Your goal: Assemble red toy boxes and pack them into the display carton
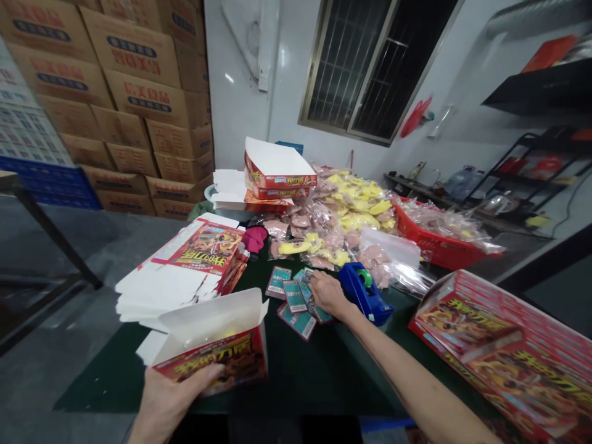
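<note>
My left hand (173,394) grips the near side of an open red printed carton (217,345) whose white lid flap stands up. My right hand (327,293) reaches forward onto a scatter of small teal cards (295,297) lying on the dark green table (300,376); its fingers are curled down on the cards, and whether they hold one is hidden. A blue tape dispenser (365,291) sits just right of that hand.
Flat unfolded cartons (185,265) are stacked at the left. A heap of bagged pink and yellow items (337,225) fills the back, beside a red basket (439,243). Closed red boxes (504,345) stand at the right. Stacked open cartons (272,169) sit behind; brown boxes (129,92) line the wall.
</note>
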The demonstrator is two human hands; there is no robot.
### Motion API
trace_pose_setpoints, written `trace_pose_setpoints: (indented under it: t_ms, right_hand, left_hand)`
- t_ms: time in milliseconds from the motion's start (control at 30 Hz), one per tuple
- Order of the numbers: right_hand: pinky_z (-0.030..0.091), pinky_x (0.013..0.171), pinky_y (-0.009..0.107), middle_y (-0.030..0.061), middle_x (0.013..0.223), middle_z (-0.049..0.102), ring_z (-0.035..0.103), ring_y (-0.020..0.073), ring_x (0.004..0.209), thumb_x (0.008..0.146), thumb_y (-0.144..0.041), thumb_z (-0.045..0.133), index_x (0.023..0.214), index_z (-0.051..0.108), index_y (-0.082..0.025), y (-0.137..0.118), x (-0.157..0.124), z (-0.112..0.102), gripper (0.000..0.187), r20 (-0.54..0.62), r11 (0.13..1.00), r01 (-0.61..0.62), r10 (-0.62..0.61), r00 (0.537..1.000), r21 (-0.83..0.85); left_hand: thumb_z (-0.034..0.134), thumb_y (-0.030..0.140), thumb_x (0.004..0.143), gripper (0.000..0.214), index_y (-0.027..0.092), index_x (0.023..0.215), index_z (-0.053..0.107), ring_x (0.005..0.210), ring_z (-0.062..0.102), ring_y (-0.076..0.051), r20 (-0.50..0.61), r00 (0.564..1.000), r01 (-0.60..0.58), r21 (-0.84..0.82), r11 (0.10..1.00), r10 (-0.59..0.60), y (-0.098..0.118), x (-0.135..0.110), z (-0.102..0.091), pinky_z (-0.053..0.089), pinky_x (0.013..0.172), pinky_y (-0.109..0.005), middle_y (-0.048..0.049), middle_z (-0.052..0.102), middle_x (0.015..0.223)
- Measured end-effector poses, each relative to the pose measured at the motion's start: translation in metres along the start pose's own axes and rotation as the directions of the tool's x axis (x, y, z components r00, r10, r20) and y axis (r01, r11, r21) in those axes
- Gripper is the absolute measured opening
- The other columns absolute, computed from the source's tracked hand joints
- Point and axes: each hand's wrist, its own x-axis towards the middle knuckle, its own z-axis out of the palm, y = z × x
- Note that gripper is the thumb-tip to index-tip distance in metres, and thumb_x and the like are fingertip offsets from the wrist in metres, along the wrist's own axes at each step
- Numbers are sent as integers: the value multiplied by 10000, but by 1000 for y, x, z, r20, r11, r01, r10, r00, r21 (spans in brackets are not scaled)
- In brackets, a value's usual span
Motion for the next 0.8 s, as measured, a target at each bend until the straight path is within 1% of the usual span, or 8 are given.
trace_pose_setpoints:
  t_ms: [100,167,333,433,500,633,733,800]
  right_hand:
    - [416,755,267,98,963,600,545,187,882,897,-175,393,851,594,-153,0,2,3,208,-11,999,-18,18,1000,42]
    - [416,734,269,106,957,596,544,196,884,871,-151,418,840,586,-151,-4,3,6,171,-28,997,-45,47,999,68]
    - [416,722,280,114,944,593,548,214,892,816,-115,441,806,577,-161,-9,2,10,144,-125,971,-154,178,976,180]
    - [414,673,266,71,855,598,561,190,787,786,-131,458,763,571,-186,-6,-1,12,128,-189,931,-217,279,942,294]
    - [409,631,258,46,811,599,562,176,720,780,-159,473,725,572,-200,-3,-3,14,120,-222,897,-225,325,919,380]
    - [409,605,251,24,732,589,553,159,659,817,-263,490,655,565,-198,2,-5,18,190,-293,823,-178,381,877,539]
    - [399,586,255,1,634,524,503,147,602,830,-340,495,597,500,-196,7,-4,14,274,-358,770,-144,442,823,622]
    - [381,551,254,-18,580,463,452,135,555,846,-371,473,590,461,-201,10,-2,6,307,-394,737,-125,487,780,664]
  left_hand:
    - [842,245,379,456,160,797,682,648,695,-249,37,999,28,6,1000,-29,-2,2,-3,600,589,-283,-48,737,727]
    - [841,253,392,475,158,829,679,679,699,-259,23,999,35,-15,999,-35,3,1,-1,604,605,-301,-54,741,769]
    - [851,296,387,485,144,812,674,691,699,-272,-1,999,32,-36,999,-32,14,-1,6,606,613,-319,-69,739,774]
    - [857,296,376,490,139,801,669,660,698,-273,2,999,44,-43,998,-44,14,-1,6,605,596,-325,-72,736,743]
    - [857,294,379,490,137,803,667,641,696,-271,-1,999,47,-46,998,-47,13,0,5,605,583,-328,-70,734,728]
    - [856,284,372,469,135,776,670,617,694,-273,-9,999,38,-38,999,-38,11,0,5,604,557,-326,-68,733,701]
    - [852,288,374,442,135,753,683,617,695,-273,1,1000,22,-37,999,-22,11,0,5,602,552,-317,-71,735,702]
    - [844,293,396,411,136,744,693,608,694,-265,8,1000,5,-38,999,-5,12,0,6,599,548,-309,-70,736,698]
